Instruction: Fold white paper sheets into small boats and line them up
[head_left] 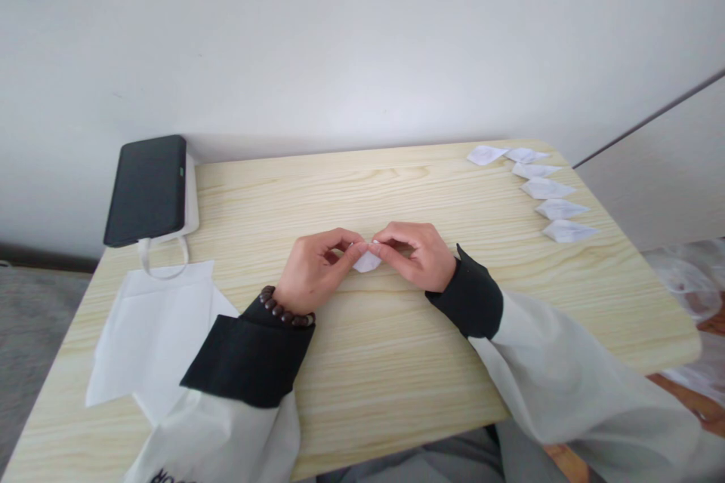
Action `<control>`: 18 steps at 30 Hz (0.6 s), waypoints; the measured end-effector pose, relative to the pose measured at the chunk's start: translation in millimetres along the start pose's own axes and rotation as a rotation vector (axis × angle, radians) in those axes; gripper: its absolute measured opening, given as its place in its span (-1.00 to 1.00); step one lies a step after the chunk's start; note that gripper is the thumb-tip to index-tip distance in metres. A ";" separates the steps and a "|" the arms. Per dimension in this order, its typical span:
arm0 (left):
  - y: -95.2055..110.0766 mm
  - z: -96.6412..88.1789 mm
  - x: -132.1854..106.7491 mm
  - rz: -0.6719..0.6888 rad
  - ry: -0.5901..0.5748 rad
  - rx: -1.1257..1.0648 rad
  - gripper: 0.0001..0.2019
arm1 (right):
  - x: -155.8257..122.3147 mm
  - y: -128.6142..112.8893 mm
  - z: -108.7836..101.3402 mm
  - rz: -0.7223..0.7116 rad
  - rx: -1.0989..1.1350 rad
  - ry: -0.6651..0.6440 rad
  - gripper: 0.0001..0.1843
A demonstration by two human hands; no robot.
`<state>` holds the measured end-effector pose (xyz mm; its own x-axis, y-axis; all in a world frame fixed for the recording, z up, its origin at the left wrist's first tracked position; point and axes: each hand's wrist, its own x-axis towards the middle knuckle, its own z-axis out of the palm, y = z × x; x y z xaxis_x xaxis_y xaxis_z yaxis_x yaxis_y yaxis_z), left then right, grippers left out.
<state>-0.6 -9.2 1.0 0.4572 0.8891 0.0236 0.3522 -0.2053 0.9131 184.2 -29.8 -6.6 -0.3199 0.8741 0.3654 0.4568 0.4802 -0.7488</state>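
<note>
Near the middle of the table, a small piece of folded white paper (367, 262) is pinched between both hands. My left hand (320, 264) grips its left side between thumb and fingers, with a dark bead bracelet round the wrist. On the right side, my right hand (416, 253) pinches the same paper. The two thumb tips almost meet at its upper edge. Fingers cover much of the paper, so its full shape is hidden.
Several folded white paper shapes (547, 189) lie along the right rear edge of the wooden table (362, 196). Flat white sheets (158, 332) lie at the left, partly under my left sleeve. Behind them, a black device (148, 189) with a white cable (184, 260) rests on a white box.
</note>
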 end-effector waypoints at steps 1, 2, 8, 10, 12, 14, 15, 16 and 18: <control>0.0 0.1 0.1 -0.008 -0.003 -0.019 -0.74 | 0.0 -0.3 -0.2 0.014 0.012 0.006 -0.83; -0.3 0.4 0.3 -0.016 -0.006 -0.044 -0.73 | -0.1 -0.2 -0.2 0.035 0.027 0.012 -0.82; -3.9 2.4 1.9 -0.036 -0.012 -0.147 -0.61 | -1.8 5.5 3.1 0.194 0.118 0.079 -0.78; -4.2 2.5 2.1 -0.037 -0.013 -0.140 -0.53 | -1.7 6.5 3.7 0.200 0.131 0.092 -0.79; -4.0 2.0 2.1 -0.052 -0.033 -0.117 -0.56 | -1.3 6.1 3.5 0.185 0.118 0.096 -0.79; -3.6 1.1 1.7 -0.077 -0.058 -0.080 -0.66 | -1.0 4.9 2.7 0.163 0.089 0.084 -0.80; -3.4 0.7 1.5 -0.088 -0.070 -0.064 -0.70 | -1.0 4.3 2.2 0.148 0.074 0.072 -0.80; -3.3 0.3 1.4 -0.096 -0.078 -0.054 -0.72 | -1.1 3.9 1.7 0.134 0.061 0.061 -0.80; -3.1 0.1 1.1 -0.103 -0.078 -0.061 -0.74 | -1.2 3.5 1.1 0.112 0.043 0.042 -0.79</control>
<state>-1.1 -7.6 -1.8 0.4844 0.8690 -0.1008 0.3515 -0.0878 0.9321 185.3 -29.2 -10.2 -0.2331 0.9249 0.3003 0.4513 0.3764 -0.8091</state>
